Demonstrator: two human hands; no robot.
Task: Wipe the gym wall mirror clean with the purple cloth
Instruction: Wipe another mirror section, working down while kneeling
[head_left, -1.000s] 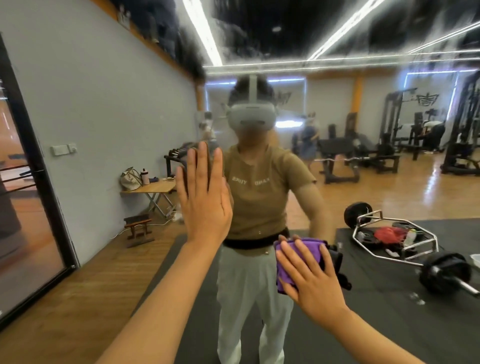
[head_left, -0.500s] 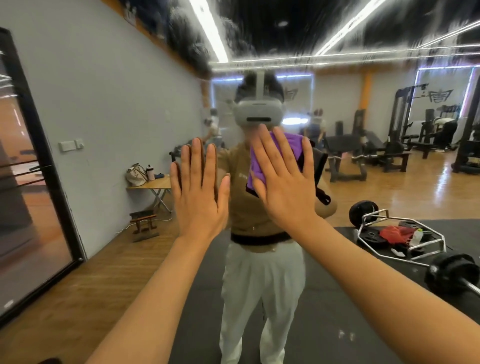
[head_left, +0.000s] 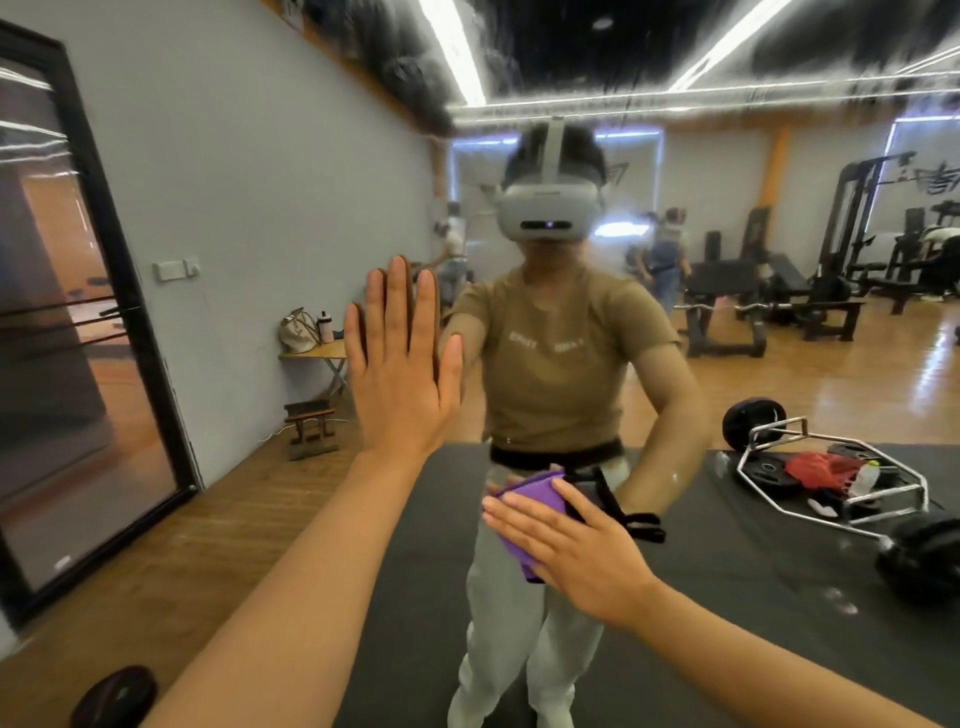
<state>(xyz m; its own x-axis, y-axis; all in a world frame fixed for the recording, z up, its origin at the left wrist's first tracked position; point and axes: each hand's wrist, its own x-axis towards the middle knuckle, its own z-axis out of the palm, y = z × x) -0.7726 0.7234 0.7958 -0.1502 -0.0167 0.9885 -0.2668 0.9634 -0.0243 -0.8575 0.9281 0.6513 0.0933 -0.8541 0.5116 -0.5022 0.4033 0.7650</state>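
low on the mirror (head_left: 779, 364), the right hand (head_left: 576, 551) presses the purple cloth (head_left: 535, 493) flat with straight fingers, mid-wipe. left hand (head_left: 402, 364) rests spread against the glass. next likely calls for sweeping across streaked areas.

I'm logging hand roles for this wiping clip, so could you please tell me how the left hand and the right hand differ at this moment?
The left hand is bare, while the right hand presses the purple cloth. The left hand is raised with its fingers pointing straight up; the right hand sits lower with its fingers angled up and to the left. Both are flat, with straight fingers, against the mirror.
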